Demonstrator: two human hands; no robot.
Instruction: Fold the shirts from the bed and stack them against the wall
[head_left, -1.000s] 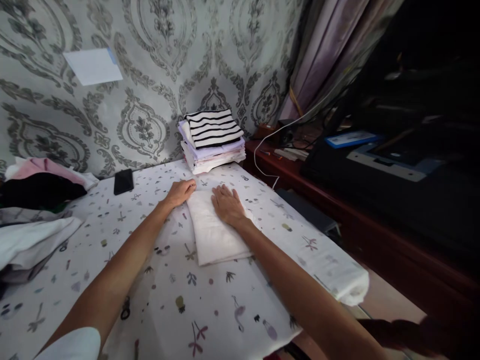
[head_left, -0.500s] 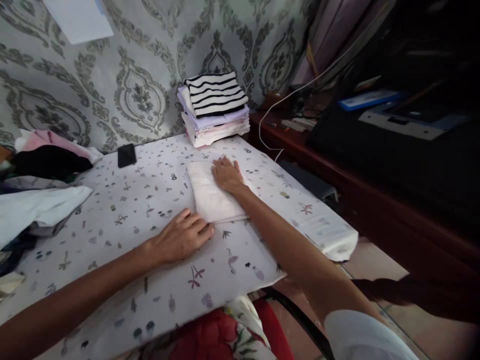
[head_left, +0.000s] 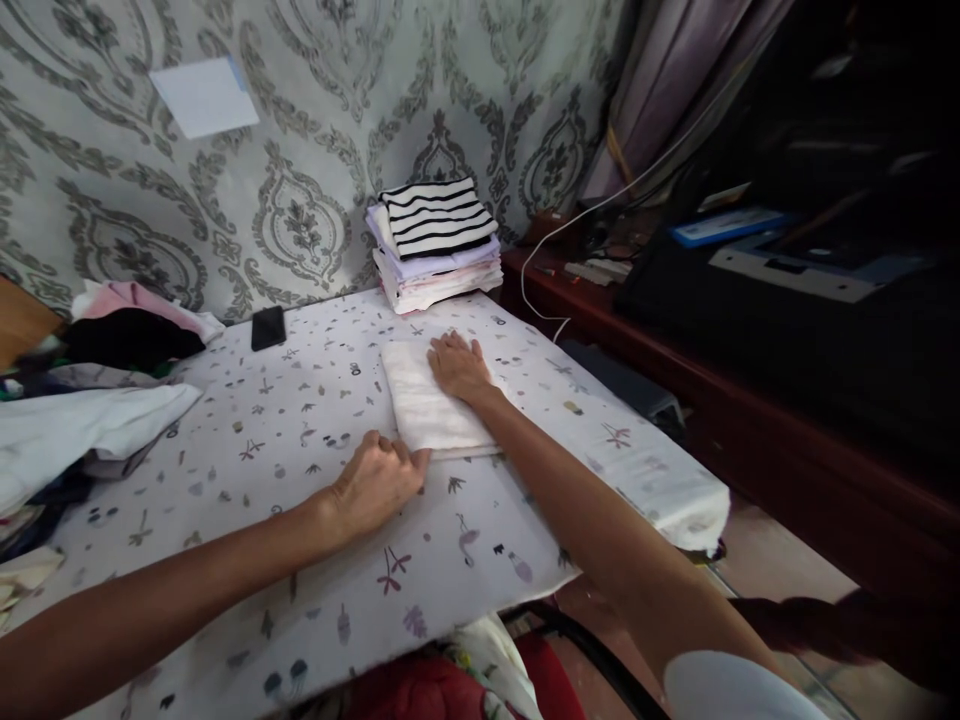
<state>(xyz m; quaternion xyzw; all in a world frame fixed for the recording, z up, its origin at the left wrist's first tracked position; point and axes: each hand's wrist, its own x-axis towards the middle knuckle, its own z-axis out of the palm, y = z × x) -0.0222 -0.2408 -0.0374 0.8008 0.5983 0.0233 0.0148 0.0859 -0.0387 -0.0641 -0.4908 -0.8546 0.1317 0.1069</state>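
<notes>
A folded white cloth [head_left: 412, 395] lies on the patterned table cover in the middle of the head view. My right hand [head_left: 459, 365] rests flat on its upper right part, fingers stretched out, hiding some of it. At the cloth's near left corner is my left hand [head_left: 381, 472], its fingers curled and the thumb close to the cloth's edge. The fingers look closed on that corner, though the fingertips are partly hidden. Beyond the cloth stands a stack of folded clothes [head_left: 442, 270], topped by a black-and-white striped garment [head_left: 439, 220].
Loose clothes [head_left: 112, 420] are heaped at the left. A black phone [head_left: 268, 328] lies near the wall. At the right runs a dark red wooden desk [head_left: 720, 390], with a white cable [head_left: 523, 270] hanging over its edge. The table's front edge is close to my body.
My left fingers have curled in at the cloth's near left corner, where they were more spread before. My right hand stays flat on the cloth. The view has shifted slightly upward.
</notes>
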